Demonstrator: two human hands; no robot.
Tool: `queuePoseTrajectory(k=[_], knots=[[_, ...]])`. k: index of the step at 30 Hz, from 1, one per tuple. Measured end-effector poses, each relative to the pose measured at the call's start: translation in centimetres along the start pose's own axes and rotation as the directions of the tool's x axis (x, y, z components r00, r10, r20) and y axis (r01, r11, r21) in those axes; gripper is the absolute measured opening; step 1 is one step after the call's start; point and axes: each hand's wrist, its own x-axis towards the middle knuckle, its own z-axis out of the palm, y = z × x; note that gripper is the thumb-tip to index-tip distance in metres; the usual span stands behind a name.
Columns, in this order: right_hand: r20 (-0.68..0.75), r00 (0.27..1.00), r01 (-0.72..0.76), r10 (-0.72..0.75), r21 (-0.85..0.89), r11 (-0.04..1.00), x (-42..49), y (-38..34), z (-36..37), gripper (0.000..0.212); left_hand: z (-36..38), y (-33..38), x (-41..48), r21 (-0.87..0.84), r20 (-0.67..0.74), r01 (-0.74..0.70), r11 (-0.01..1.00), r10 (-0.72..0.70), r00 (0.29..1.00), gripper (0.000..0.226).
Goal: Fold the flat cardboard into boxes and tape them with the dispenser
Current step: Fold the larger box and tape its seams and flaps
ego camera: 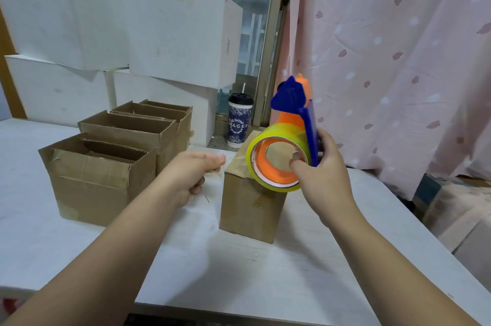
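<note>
The right hand (326,169) is gripping the blue and orange tape dispenser (292,118) and holding it in the air over the right part of the closed box (249,206). Its thumb is reaching into the core of the yellowish tape roll (279,130). The closed box is standing on the white bench (239,272), with tape lying across its top. The left hand (191,174) is hovering just beside the box's top left edge, with the fingers curled; I cannot tell if it is pinching anything. At the left, three open boxes (127,134) are standing in a row, touching one another. The nearest one is showing inner flaps folded down, and I cannot tell what is lying inside any of them. Behind them, white cartons (172,33) are sitting stacked, and a lidded cup (239,123) is standing near the window.
</note>
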Motion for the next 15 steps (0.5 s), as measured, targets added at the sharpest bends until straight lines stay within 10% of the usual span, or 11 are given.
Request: queuePoseTrajectory(k=[15], knots=[[0.151,0.983,-0.135,0.101,0.237,0.962,-0.09,0.19,-0.73,0.035,0.21,-0.32,0.87,-0.136,0.201,0.205,0.969,-0.176,0.964,0.014]])
